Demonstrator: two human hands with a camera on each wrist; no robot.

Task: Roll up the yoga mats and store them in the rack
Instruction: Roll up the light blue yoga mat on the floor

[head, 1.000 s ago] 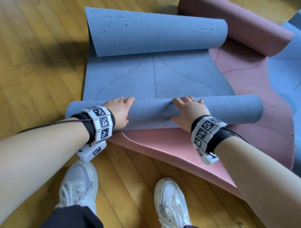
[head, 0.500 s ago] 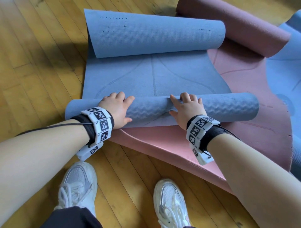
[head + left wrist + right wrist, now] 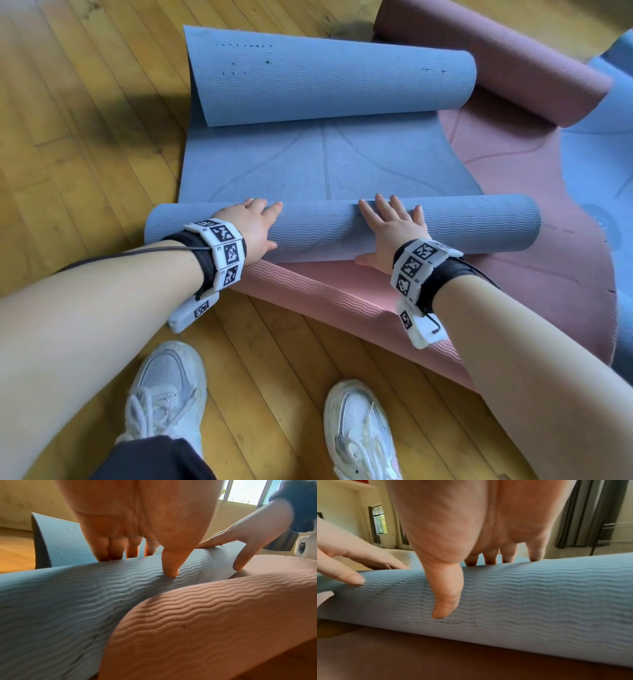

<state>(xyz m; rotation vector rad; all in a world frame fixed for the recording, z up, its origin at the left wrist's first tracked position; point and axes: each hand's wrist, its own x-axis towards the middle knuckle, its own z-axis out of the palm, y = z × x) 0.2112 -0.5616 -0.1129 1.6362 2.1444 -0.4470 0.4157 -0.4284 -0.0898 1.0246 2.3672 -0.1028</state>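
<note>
A blue yoga mat [image 3: 325, 161] lies on the wooden floor, its near end wound into a roll [image 3: 325, 228] and its far end curled over [image 3: 332, 78]. My left hand [image 3: 255, 222] and right hand [image 3: 390, 226] lie flat on top of the roll, fingers straight and spread, palms pressing down. In the left wrist view my left hand's thumb [image 3: 169, 566] rests on the roll's ribbed blue surface [image 3: 68, 601]. In the right wrist view my right hand's thumb [image 3: 447, 599] hangs over the roll's near side [image 3: 539, 595].
A pink mat [image 3: 513, 274] lies partly under the blue one, its near edge lifted off the floor [image 3: 308, 291] and its far end curled [image 3: 496, 58]. Another blue mat [image 3: 603, 164] lies at the right. My white shoes [image 3: 168, 387] stand on the wooden floor [image 3: 68, 154] below.
Both hands have pushed the roll a little further away over the flat blue mat. Their fingers have gone from slightly curled to straight and spread.
</note>
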